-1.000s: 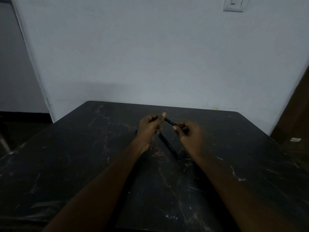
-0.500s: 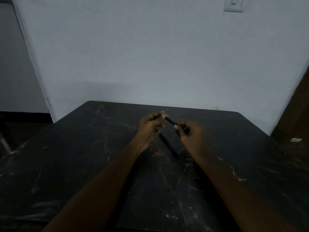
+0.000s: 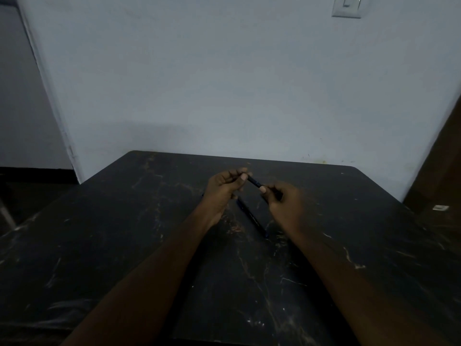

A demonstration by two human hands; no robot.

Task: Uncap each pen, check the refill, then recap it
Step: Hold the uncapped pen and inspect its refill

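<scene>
A dark pen (image 3: 254, 182) is held in the air between both hands above the black marbled table (image 3: 124, 233). My left hand (image 3: 223, 192) pinches its upper left end with thumb and fingertips. My right hand (image 3: 284, 203) grips its lower right end. Only a short stretch of the barrel shows between the fingers, and in the dim light I cannot tell whether the cap is on. A second dark pen (image 3: 252, 217) lies flat on the table just below the hands, slanting toward the lower right.
A pale wall rises right behind the table's far edge, with a light switch (image 3: 346, 6) high on the right. A dark wooden door or panel (image 3: 441, 176) stands at the right. The table's left side drops to a dark floor.
Both hands stay almost in place. My left fingertips have shifted slightly along the pen's upper end; the pen on the table has not moved.
</scene>
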